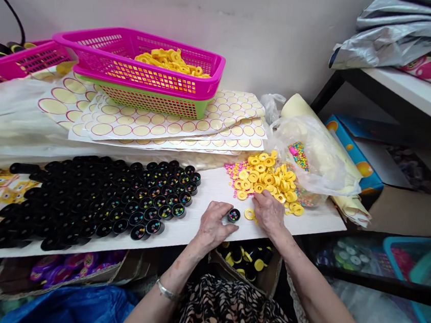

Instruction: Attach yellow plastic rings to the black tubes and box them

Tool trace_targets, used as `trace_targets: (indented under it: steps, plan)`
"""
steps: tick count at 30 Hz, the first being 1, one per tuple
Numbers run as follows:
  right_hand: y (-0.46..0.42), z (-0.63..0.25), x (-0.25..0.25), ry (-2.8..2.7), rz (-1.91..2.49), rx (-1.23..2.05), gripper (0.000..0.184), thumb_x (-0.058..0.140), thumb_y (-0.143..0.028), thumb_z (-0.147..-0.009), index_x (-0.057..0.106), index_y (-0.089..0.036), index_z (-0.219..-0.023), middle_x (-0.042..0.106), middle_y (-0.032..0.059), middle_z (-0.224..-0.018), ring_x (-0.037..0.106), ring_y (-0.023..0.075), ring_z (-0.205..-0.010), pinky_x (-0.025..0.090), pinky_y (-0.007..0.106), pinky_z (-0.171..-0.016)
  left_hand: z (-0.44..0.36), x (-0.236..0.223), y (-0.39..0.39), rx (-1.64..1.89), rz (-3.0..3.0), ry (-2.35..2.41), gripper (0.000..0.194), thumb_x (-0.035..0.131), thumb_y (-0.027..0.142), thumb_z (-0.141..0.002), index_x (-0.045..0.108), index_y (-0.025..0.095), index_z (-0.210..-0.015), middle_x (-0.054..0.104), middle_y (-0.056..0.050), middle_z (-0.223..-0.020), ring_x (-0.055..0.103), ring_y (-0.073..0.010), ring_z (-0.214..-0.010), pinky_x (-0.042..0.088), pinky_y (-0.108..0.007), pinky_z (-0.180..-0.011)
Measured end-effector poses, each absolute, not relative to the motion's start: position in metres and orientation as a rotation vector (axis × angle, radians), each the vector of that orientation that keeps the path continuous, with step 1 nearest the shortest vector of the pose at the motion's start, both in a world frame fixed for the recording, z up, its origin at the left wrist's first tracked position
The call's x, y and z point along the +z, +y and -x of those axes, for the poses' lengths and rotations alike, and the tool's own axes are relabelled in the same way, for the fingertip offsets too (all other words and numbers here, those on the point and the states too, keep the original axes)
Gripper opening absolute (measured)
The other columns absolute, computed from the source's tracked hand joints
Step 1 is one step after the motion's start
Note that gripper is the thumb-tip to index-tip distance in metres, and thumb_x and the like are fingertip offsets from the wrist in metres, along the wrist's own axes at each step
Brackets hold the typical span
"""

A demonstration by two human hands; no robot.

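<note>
L hand (pixel 214 225) grip: thumb + fingers closed round one small black cup (pixel 233 214), mouth up on tabletop (pixel 213 187), prob. so coloured beads (pixel 235 215) inside don't spill. R hand (pixel 267 211) grip at near edge of yellow ring-shaped caps (pixel 270 177), fingertips partly hidden, can't tell if holding one; pile prob. kept close for short reach. Further L, massed black cups (pixel 136 218) packed tight, likely bracing ea. other.

Bits (pixel 234 214) in held cup (pixel 233 221) too small to ID — blue sheet (pixel 77 309) cut off at btm.
</note>
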State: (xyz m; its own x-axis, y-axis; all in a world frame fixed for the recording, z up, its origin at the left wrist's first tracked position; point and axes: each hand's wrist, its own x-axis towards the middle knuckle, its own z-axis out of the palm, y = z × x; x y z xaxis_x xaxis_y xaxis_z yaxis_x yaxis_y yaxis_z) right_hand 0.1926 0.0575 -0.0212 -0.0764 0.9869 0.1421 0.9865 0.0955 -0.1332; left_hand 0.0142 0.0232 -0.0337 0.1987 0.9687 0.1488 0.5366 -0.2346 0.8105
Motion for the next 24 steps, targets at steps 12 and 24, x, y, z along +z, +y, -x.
trace_targets:
  steps: [12, 24]
  plan:
    - [0.009, -0.181, 0.013, -1.544, 1.351, 1.243, 0.017, 0.044, -0.029, -0.084, 0.05, -0.019, -0.072, 0.043, -0.0026, -0.059, 0.039, 0.0114, -0.054, 0.03, 0.023, -0.05, -0.014, 0.01, -0.016, 1.177, -1.202, 1.193, 0.018, 0.06, 0.031, -0.076, 0.066, 0.015, -0.072, 0.058, -0.002, -0.067, 0.048, -0.0115, -0.063, 0.038, -0.024, -0.059]
    - [-0.033, -0.155, -0.001, -1.142, 1.198, 1.544, 0.014, 0.05, -0.027, -0.082, 0.051, -0.017, -0.072, 0.05, -0.0027, -0.062, 0.046, 0.0105, -0.059, 0.037, 0.023, -0.057, -0.036, 0.003, -0.036, 0.943, -0.609, 1.103, 0.03, 0.063, 0.039, -0.071, 0.06, 0.01, -0.064, 0.053, 0.0, -0.057, 0.036, -0.0051, -0.047, 0.022, -0.02, -0.045]
